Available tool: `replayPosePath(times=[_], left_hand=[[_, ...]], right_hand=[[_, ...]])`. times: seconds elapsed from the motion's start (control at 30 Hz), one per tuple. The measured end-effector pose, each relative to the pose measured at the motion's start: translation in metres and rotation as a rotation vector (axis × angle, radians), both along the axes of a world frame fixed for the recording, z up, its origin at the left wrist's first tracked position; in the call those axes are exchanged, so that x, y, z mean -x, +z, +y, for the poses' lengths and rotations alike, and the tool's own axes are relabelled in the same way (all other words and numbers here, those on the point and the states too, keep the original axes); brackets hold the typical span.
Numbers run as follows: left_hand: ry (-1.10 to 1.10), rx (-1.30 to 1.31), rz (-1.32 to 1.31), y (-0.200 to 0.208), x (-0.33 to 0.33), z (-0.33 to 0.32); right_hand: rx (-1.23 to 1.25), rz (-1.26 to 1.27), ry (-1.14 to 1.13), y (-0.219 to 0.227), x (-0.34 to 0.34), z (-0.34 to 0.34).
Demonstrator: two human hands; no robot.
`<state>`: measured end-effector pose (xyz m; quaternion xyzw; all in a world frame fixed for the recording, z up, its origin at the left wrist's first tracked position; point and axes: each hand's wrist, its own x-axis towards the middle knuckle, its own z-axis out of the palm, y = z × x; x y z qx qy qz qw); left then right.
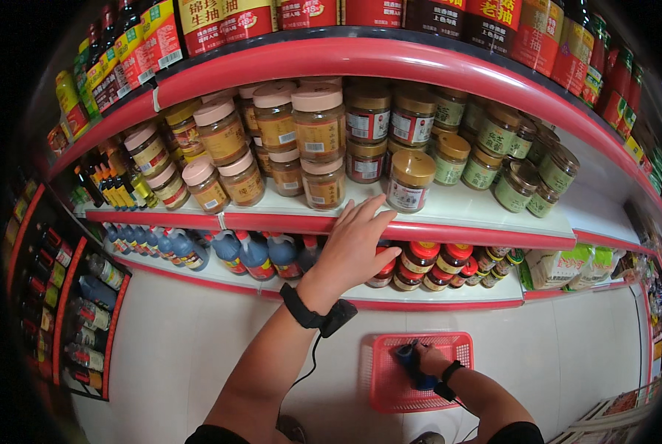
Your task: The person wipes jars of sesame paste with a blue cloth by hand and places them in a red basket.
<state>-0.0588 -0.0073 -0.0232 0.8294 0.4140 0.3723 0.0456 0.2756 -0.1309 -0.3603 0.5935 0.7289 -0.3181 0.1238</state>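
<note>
My left hand [352, 244] reaches up to the front edge of the middle shelf. Its fingers are spread and hold nothing. The fingertips are just left of a glass jar with a gold lid and pale label [409, 189]; whether they touch it I cannot tell. Beside them stands a pink-lidded jar of brown paste [323, 185]. Lower down, my right hand [433, 360] is inside a red plastic basket [458, 345] on the floor. Its fingers are curled on a dark blue thing [405, 355], whose kind is not clear.
Stacked jars with green labels [481, 169] fill the shelf to the right. Sauce bottles [309, 13] line the shelf above. Below are blue-labelled jugs [255, 255] and red-lidded jars [420, 257]. A bottle rack [87, 318] stands at the left on the pale tiled floor [168, 333].
</note>
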Motion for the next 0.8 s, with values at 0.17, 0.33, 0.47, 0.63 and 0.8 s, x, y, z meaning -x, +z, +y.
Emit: replayPosePath(times=[0.17, 0.33, 0.47, 0.63, 0.8], left_hand=[[0.226, -0.142, -0.38, 0.01, 0.007, 0.005], [0.483, -0.391, -0.615, 0.01, 0.025, 0.028], [0.424, -0.153, -0.646, 0.003, 0.041, 0.035], [0.516, -0.207, -0.506, 0.0, 0.046, 0.033], [0.449, -0.206, -0.584, -0.01, 0.044, 0.047]], right_hand=[[0.022, -0.003, -0.04, -0.001, -0.004, 0.001], [0.037, 0.001, -0.006, 0.002, -0.006, -0.002], [0.067, -0.019, -0.009, 0.016, 0.004, 0.0], [0.083, -0.097, 0.149, 0.033, 0.014, 0.003], [0.238, -0.012, 0.552, 0.15, 0.06, 0.023]])
